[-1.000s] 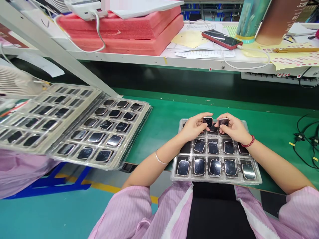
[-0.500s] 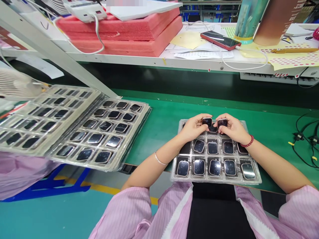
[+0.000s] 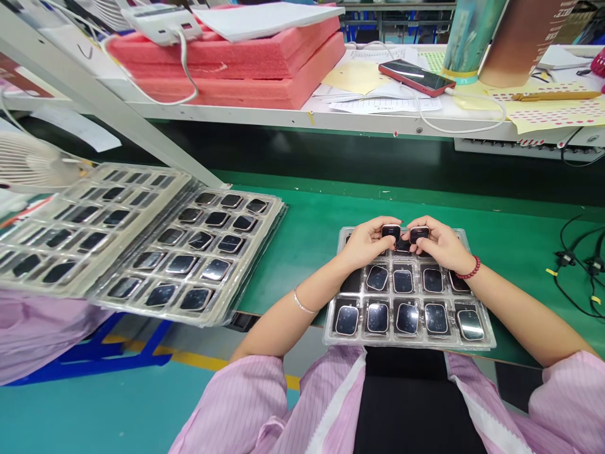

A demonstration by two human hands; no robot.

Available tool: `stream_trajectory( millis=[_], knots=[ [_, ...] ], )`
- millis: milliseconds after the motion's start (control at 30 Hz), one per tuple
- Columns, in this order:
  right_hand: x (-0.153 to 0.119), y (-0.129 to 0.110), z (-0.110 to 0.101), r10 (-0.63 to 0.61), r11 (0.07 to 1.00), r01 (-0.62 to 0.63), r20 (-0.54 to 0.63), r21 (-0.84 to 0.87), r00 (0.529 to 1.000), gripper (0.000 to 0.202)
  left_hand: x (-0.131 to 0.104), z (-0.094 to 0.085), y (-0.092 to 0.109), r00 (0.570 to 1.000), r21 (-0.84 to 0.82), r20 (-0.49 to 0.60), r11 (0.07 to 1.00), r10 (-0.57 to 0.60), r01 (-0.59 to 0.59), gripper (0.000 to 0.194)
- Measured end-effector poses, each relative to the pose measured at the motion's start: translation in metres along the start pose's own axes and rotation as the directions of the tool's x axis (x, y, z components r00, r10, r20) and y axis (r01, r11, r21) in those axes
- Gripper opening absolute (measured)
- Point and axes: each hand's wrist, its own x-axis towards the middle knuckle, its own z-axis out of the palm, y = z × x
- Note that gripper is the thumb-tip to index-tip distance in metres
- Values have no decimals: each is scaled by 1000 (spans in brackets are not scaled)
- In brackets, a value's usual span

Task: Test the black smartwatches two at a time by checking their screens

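Observation:
A clear plastic tray (image 3: 410, 345) lies on the green bench in front of me, with dark square watch faces in its pockets. Over its back row, my left hand (image 3: 371, 241) pinches one watch face (image 3: 391, 231) between thumb and fingers. Another watch face (image 3: 419, 235) is held the same way by my right hand (image 3: 439, 241), a short gap to the right. Both held pieces are raised with their dark screens showing. Part of the tray's back row is hidden behind my hands.
Stacked trays (image 3: 163, 312) of watch faces stand at the left, near a fan (image 3: 33, 161). Black cables (image 3: 574, 258) lie at the right. The shelf above carries red foam (image 3: 227, 60), a phone (image 3: 416, 77), papers and a brown bottle (image 3: 522, 44).
Both hands have barely moved, with the right hand and its watch face slightly further left. Each hand keeps its piece.

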Motion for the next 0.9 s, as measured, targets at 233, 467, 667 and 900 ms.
stream_trajectory(
  millis=[233,467,667,900],
  knots=[
    [0,-1,0,7,1000,-7,2,0,1000,26,0,-1,-1,1000,-2,-12,1000,7,-7,34],
    [0,1,-1,2,1000,-2,11,0,1000,23,0,-1,-2,1000,7,-4,1000,17,-17,32],
    [0,1,0,-35,999,35,9,-13,999,24,0,-1,-4,999,7,31,1000,18,-18,42],
    [-1,1,0,-46,998,46,15,-43,999,27,0,-1,-5,1000,-12,31,1000,6,-5,44]
  ],
)
